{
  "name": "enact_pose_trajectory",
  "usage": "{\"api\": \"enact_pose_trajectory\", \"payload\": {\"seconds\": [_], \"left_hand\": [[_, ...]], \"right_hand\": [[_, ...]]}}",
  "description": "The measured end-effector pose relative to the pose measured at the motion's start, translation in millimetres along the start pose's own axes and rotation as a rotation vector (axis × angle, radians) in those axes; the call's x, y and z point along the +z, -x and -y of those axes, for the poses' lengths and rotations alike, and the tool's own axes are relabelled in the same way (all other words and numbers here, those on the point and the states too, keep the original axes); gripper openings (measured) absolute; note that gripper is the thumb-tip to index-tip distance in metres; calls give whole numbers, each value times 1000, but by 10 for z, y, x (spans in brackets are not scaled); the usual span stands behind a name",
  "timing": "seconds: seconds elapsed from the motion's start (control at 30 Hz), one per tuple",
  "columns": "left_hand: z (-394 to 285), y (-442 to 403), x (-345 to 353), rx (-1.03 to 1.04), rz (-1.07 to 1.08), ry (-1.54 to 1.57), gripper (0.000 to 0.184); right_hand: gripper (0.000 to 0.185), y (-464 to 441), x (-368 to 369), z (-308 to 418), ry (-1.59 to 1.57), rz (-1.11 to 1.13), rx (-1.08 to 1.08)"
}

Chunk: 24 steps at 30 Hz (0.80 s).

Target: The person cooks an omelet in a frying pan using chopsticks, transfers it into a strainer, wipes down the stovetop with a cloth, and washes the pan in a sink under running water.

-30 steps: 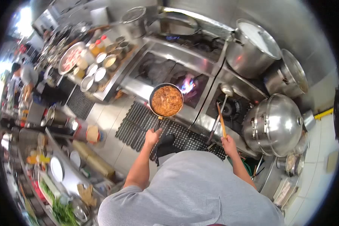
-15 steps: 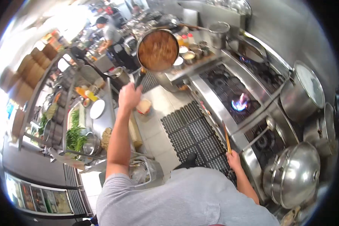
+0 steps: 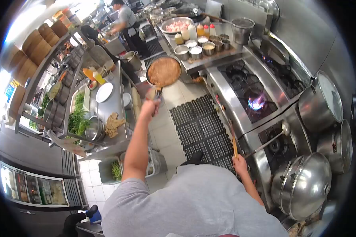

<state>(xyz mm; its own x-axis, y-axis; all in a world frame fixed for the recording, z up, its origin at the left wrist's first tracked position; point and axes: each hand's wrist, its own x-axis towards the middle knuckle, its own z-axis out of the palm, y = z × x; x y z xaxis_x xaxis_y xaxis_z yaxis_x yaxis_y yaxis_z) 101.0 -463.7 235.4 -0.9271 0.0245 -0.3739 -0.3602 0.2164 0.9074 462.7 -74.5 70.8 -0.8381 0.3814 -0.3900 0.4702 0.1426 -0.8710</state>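
My left hand is closed around the handle of a frying pan, held out at arm's length over the floor. A round, flat, brown food covers most of the pan. Low beside the stove front, my right hand grips a long, thin wooden utensil pointing forward; its exact kind is unclear. Right of that hand, a ladle lies across the stove. A lit burner flame shows blue and pink, with no pan over it.
A black rubber mat covers the floor ahead. Prep counter at left holds a white plate, greens and a cloth. Sauce bottles and metal tubs stand beyond the stove. Large pots line the right. A co-worker stands far back.
The pan and my left hand are lower in view, and the food's blurred surface now looks sharper. My right hand has shifted slightly left, still gripping the utensil. The whole view has tilted somewhat.
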Motion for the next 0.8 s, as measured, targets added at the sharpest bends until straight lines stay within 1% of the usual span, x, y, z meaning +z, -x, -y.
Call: {"api": "enact_pose_trajectory", "payload": {"seconds": [0.03, 0.1, 0.13, 0.17, 0.23, 0.3, 0.33, 0.43, 0.47, 0.57, 0.6, 0.67, 0.7, 0.73, 0.77, 0.8], "left_hand": [[417, -3, 66, 10, -47, -110, 28], [1110, 90, 215, -45, -93, -223, 27], [1319, 132, 330, -66, -96, -248, 29], [1529, 189, 442, -91, -94, -278, 31], [1790, 256, 696, -123, -53, -339, 32], [1882, 206, 1038, -118, 28, -400, 31], [1758, 260, 1262, -138, 94, -333, 28], [1727, -1, 2032, -140, 259, -429, 26], [1594, -42, 2316, -71, 333, -497, 24], [1466, -386, 3248, -36, 529, -508, 29], [1410, -439, 3536, -8, 570, -508, 26], [1256, -562, 4101, 47, 633, -494, 22], [1324, -741, 4379, 73, 687, -560, 22], [1315, -841, 4591, 109, 711, -548, 22], [1311, -942, 4774, 144, 731, -538, 21], [1603, -1299, 4999, 210, 765, -591, 25]], "right_hand": [[25, -48, -22, -195, 96, -35, -11], [25, 112, -92, -111, 64, -76, 69], [25, 97, -124, -250, 58, -80, 56], [24, 114, -161, -403, -5, -90, 90], [25, 263, -261, -291, -105, -88, 153], [24, 330, -319, -303, -68, -148, 129], [24, 357, -356, -286, -51, -186, 115], [25, 482, -475, -151, 89, -297, 185], [28, 523, -492, -99, 31, -336, 226], [28, 672, -538, -53, 93, -440, 300], [31, 741, -510, -59, 17, -509, 350], [28, 927, -465, -247, 67, -612, 364], [27, 961, -428, -302, 92, -655, 368], [23, 1035, -401, -99, 2, -676, 425], [23, 1061, -355, -82, -32, -699, 478], [23, 1123, -313, -91, -67, -719, 530]]}}
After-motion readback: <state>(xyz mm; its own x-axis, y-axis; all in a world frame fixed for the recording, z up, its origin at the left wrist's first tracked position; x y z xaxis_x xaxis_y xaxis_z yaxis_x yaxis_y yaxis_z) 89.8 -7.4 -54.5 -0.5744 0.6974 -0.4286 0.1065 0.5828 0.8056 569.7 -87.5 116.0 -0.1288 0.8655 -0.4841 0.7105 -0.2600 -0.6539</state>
